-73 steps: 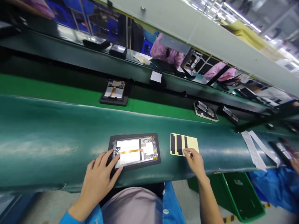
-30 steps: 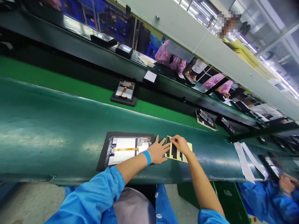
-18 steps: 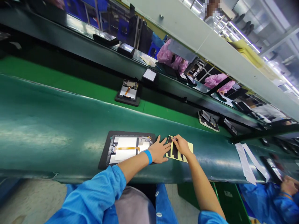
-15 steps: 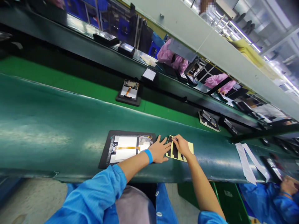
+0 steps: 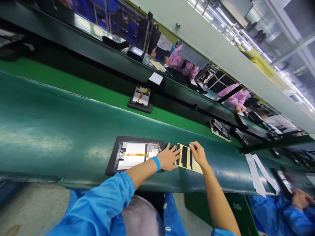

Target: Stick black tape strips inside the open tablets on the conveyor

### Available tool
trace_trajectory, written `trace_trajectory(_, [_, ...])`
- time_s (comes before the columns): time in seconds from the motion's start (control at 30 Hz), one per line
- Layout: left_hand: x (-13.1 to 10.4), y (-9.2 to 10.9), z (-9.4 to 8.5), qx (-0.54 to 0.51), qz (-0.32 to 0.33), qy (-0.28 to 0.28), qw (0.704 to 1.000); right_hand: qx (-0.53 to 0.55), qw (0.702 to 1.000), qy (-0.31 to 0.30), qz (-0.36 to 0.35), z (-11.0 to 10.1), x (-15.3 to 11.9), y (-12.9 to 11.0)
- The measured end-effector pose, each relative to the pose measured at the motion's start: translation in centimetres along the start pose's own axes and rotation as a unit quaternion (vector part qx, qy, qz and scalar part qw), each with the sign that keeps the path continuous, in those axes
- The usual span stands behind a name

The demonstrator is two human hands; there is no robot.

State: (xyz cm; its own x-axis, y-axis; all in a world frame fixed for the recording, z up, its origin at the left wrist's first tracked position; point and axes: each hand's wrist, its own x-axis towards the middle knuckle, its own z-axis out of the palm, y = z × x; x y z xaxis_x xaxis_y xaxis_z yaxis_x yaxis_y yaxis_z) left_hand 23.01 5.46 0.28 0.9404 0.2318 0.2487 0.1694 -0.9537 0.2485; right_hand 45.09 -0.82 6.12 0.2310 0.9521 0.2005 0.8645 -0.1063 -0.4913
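A yellow sheet with black strips lies on the green work surface. My left hand, with a blue wristband, rests with fingers spread on the sheet's left edge. My right hand is pinched at the sheet's upper right part; what its fingertips hold is too small to name. Left of my left hand, an opened tablet with white panels and an orange ribbon cable lies on a black pad. My left hand hides the pad's right end.
On the green belt behind sit another open device and one further right. White paper strips hang over the front edge at right. Beside them a co-worker's hands are near a device.
My right hand has moved a little to the right across the sheet, and more of its black strips show. My left hand stays in place. The belt devices have shifted slightly in view.
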Motion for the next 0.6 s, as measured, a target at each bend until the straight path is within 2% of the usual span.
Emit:
trace_trajectory(0.1, [-0.9,0.6,-1.6,0.008,-0.001,0.030,1.000,0.032,0.999,-0.009,-0.013,0.1,-0.3,-2.2])
trace_trajectory(0.17, [-2.3,1.2,-2.8,0.013,0.002,0.036,0.999,0.057,0.998,-0.018,-0.029,0.7,-0.5,-4.0])
trace_trajectory(0.27, [-6.0,2.3,-4.5,0.005,0.009,0.046,0.999,0.114,0.990,-0.044,-0.067,2.6,-0.9,-7.2])
trace_trajectory(0.37, [-11.1,3.0,-5.6,-0.028,-0.006,0.077,0.997,0.159,0.975,-0.098,-0.117,5.4,-1.5,-11.0])
trace_trajectory(0.5, [-18.4,2.9,-6.3,-0.063,-0.102,0.155,0.981,0.169,0.947,-0.184,-0.204,9.6,-2.1,-16.3])
trace_trajectory(0.6, [-22.6,2.1,-6.7,-0.056,-0.207,0.244,0.946,0.143,0.932,-0.230,-0.242,12.3,-2.3,-19.8])
